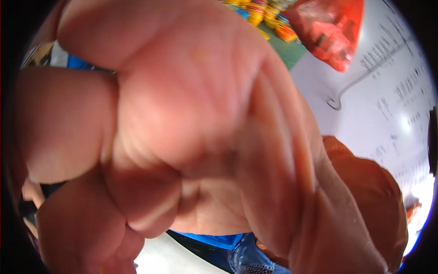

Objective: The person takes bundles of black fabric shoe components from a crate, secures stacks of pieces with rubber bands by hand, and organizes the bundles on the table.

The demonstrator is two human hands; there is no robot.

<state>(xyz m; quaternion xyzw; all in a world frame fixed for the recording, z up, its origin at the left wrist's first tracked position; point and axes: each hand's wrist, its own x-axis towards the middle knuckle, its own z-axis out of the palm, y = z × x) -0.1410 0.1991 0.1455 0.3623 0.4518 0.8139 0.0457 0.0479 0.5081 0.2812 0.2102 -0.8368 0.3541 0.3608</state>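
My right hand [196, 105] fills most of the head view, very close and partly blurred, with its palm side showing. Its wrist and forearm run toward the lower right. The fingers bend at the left, and their tips pass out of sight at the rim, so whatever they grip is hidden. An orange-brown sleeve [369, 192] bulges beside the forearm. My left hand cannot be made out.
A red plastic bag [331, 34] is at the upper right, in front of a white surface [365, 96] with dark marks. Several yellow and coloured pieces [258, 13] lie on green [289, 52]. Blue patterned cloth [251, 258] and a pale surface [175, 255] show below.
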